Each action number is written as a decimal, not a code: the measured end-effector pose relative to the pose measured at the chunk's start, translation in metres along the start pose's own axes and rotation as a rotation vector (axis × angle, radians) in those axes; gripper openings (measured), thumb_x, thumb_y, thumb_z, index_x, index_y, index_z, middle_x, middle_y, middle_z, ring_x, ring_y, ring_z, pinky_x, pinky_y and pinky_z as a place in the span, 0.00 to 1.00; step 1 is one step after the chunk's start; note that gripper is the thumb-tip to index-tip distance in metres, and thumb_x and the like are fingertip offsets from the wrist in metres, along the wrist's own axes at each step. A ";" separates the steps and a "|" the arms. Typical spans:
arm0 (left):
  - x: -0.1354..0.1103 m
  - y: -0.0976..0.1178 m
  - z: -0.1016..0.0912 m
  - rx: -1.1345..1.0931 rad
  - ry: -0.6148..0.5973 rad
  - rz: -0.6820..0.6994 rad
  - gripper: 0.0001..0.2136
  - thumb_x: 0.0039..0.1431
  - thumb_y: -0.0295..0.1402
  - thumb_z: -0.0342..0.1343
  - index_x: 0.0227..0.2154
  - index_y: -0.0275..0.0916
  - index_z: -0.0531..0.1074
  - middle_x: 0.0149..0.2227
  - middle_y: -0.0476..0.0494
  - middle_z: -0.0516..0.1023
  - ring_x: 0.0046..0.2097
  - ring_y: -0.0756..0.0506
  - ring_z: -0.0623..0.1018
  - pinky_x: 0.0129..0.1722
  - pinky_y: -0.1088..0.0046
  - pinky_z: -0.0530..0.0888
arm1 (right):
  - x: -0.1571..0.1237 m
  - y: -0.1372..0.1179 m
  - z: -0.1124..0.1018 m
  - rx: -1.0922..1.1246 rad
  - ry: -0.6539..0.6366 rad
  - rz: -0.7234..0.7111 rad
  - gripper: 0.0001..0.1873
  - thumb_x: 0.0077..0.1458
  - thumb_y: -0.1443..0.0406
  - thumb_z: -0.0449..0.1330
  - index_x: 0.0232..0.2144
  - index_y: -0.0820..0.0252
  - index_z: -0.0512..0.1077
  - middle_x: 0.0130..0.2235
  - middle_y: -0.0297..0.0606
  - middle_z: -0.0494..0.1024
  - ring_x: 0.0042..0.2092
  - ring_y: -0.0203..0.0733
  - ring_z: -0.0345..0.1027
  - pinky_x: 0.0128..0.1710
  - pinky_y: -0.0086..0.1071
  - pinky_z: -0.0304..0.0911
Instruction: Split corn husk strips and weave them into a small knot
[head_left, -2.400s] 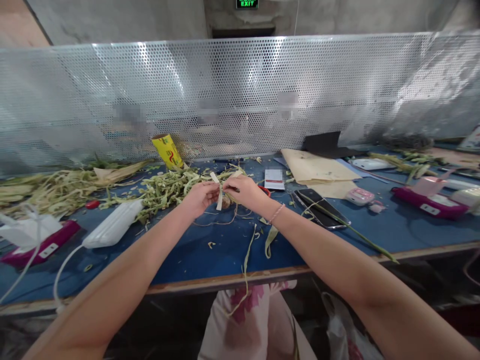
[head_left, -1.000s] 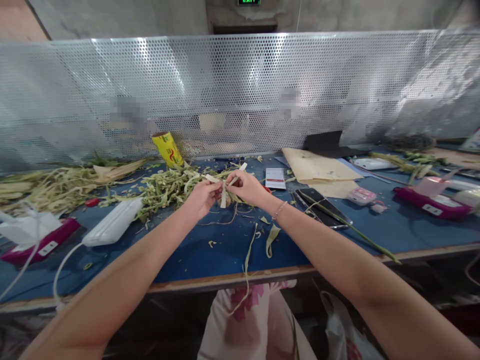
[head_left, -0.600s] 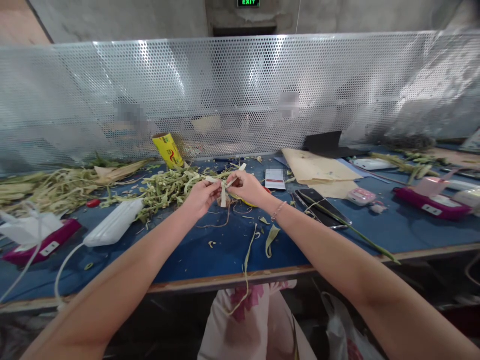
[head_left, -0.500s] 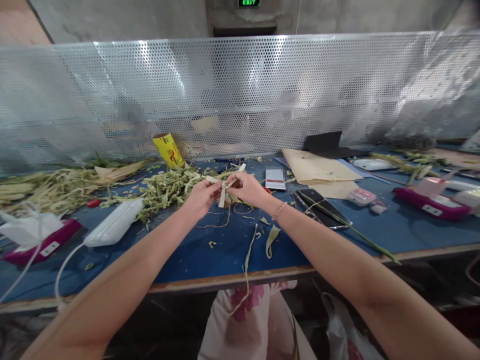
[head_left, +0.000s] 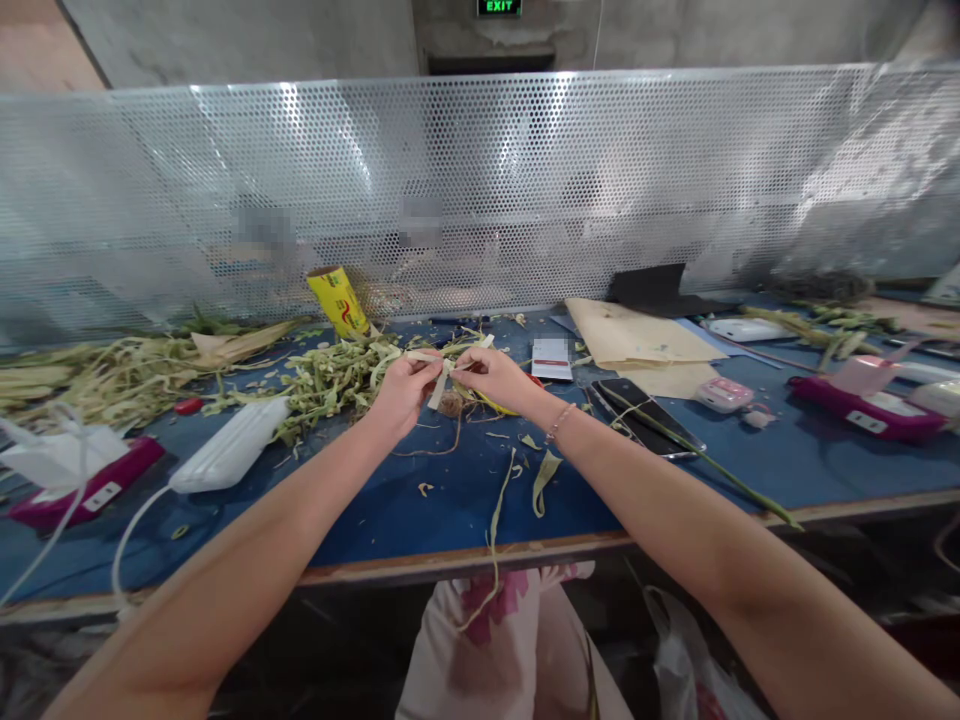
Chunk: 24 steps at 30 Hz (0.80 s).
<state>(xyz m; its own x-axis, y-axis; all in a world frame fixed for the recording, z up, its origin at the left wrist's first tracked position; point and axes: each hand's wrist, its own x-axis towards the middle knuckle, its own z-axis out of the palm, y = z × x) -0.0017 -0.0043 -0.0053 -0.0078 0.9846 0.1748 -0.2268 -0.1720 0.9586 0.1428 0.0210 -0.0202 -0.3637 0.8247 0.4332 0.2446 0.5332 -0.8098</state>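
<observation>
Pinched between the fingers of both hands is a pale, flat plant-fibre strip (head_left: 439,390), folded or crossed where the hands meet, with one short end hanging down. My left hand (head_left: 407,390) grips it from the left and my right hand (head_left: 491,377) from the right, fingertips almost touching. Just below them lies a small brown ball of twine (head_left: 451,404), partly hidden, with a thin brown string trailing on the table. Left of my hands is a heap of small knotted green pieces (head_left: 330,375). A loose curled strip (head_left: 545,483) rests nearer the edge.
A yellow tube (head_left: 337,302) stands tilted behind the heap, by a perforated metal screen (head_left: 480,160). Dried husks (head_left: 135,370), a white power bank (head_left: 231,447) and a purple power strip (head_left: 94,490) lie left. To the right are a phone (head_left: 651,415) and brown paper (head_left: 637,335).
My fingers have shifted slightly around the strip, and its upper right end now lies lower and flatter. The hanging end has swung a little left. Both hands stay close together.
</observation>
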 end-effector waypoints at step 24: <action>0.003 0.000 0.000 -0.114 0.038 -0.232 0.06 0.42 0.24 0.60 0.18 0.32 0.67 0.16 0.50 0.67 0.20 0.56 0.66 0.21 0.80 0.63 | -0.005 -0.008 -0.002 -0.102 0.119 -0.086 0.05 0.44 0.65 0.56 0.26 0.61 0.69 0.28 0.34 0.73 0.27 0.32 0.63 0.28 0.27 0.58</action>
<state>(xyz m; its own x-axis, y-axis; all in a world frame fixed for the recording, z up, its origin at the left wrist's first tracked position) -0.0018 -0.0010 -0.0045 0.0214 0.9981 -0.0574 -0.3352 0.0612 0.9401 0.1438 0.0131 -0.0149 -0.2799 0.7882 0.5481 0.3091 0.6145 -0.7259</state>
